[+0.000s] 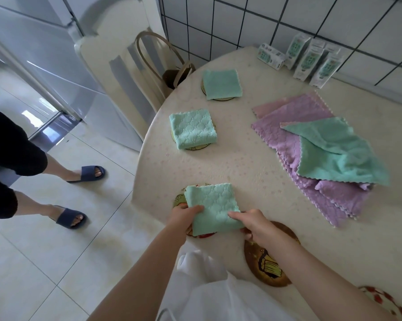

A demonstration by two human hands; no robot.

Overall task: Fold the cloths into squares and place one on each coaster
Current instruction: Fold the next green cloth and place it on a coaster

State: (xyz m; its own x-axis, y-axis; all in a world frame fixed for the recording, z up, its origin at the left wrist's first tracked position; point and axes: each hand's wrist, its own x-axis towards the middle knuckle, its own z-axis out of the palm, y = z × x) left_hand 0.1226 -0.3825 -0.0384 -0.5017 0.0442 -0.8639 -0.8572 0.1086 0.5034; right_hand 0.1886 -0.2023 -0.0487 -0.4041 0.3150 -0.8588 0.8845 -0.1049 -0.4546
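left hand (183, 216) and right hand (255, 224) each pinch the near edge of a folded mint-green microfibre cloth (211, 208) over a round patterned coaster (179, 198).

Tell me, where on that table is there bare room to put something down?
The widest bare patch of table lies between the two far folded cloths on coasters and the unfolded pile. The near edge is crowded: both hands hold a folded cloth beside the brown coaster.

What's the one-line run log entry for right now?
step: setting third folded green cloth on coaster | left hand: gripping cloth | right hand: gripping cloth | done: two coasters covered | left: brown coaster bare
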